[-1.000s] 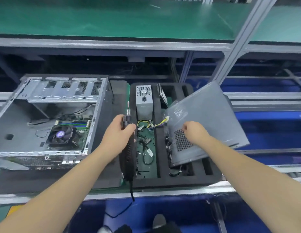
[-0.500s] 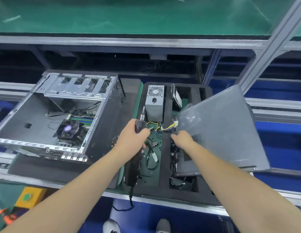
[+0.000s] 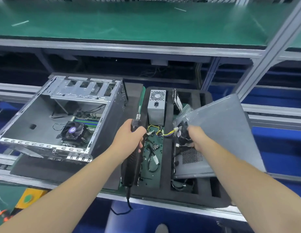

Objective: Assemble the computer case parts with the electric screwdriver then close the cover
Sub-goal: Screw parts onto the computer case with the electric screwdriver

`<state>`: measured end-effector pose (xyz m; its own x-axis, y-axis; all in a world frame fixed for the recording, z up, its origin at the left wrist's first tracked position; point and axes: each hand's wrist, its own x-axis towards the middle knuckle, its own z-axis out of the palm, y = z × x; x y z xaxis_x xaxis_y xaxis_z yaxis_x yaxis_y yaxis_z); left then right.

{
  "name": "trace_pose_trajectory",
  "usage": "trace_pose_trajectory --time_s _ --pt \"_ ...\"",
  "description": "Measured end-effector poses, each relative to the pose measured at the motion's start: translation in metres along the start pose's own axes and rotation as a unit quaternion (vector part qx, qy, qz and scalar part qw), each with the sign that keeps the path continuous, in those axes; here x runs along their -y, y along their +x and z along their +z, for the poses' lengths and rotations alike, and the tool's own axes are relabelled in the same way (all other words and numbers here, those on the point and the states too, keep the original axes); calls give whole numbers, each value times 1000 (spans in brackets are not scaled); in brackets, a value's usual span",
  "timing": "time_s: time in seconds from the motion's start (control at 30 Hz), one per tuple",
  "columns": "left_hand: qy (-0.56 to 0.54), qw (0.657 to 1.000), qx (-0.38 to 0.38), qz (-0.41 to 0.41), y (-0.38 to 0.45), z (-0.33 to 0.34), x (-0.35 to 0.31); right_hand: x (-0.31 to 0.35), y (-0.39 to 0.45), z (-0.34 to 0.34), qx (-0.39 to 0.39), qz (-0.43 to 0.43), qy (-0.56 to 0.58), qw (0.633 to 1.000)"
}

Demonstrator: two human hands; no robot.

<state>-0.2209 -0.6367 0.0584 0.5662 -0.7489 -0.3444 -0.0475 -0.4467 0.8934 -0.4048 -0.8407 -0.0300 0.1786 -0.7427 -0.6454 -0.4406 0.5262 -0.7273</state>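
The open computer case (image 3: 37, 115) lies on its side at the left, with its motherboard and CPU fan (image 3: 73, 131) showing inside. My left hand (image 3: 129, 137) grips the black electric screwdriver (image 3: 131, 165) just right of the case, bit pointing away from me. My right hand (image 3: 196, 137) holds a blurred black part (image 3: 184, 132) above the black foam tray (image 3: 205, 190). The grey side cover (image 3: 222, 132) leans tilted on the tray's right half. A silver power supply (image 3: 156, 108) stands at the tray's far end, coloured wires (image 3: 164, 133) trailing from it.
A hard drive (image 3: 177, 101) stands in a tray slot beside the power supply. Loose cables lie on the green strip (image 3: 153, 158) in the tray's middle channel. A green-topped shelf (image 3: 129, 22) and slanted aluminium posts (image 3: 264, 56) rise behind. The screwdriver cord (image 3: 127, 204) hangs over the bench's front edge.
My right hand has risen from the tray slot by the cover with a black part in its fingers. My left hand keeps hold of the screwdriver.
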Motion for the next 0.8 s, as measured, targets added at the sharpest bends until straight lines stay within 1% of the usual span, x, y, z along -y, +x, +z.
trace_pose_trajectory --time_s 0.03,0.1,0.2,0.27,0.33,0.4,0.53,0.63,0.7,0.8 --pt "-9 1000 6 11 -1 -1 -3 11 -6 -7 -17 2 26 1000" --pt "-35 999 18 30 -5 -5 -10 31 -20 -21 -45 -4 38 998" --pt "-77 995 32 49 -8 -21 -23 58 -52 -31 -50 -56 76 994" --pt "-105 992 43 61 -11 -40 -32 75 -79 -26 -36 -87 127 988" --pt "-133 987 48 75 -16 -65 -41 91 -108 -10 7 -118 165 979" --pt "-163 982 44 88 -22 -95 -47 107 -139 17 44 -144 169 974" --pt "-173 979 26 108 -29 -168 -46 128 -188 93 140 -182 103 968" --pt "-175 979 9 106 -28 -224 -39 140 -214 155 190 -204 39 959" --pt "-202 973 -9 113 -25 -256 -31 148 -227 193 204 -218 -8 954" --pt "-207 970 -48 119 -20 -295 -17 162 -245 245 183 -228 -103 951"
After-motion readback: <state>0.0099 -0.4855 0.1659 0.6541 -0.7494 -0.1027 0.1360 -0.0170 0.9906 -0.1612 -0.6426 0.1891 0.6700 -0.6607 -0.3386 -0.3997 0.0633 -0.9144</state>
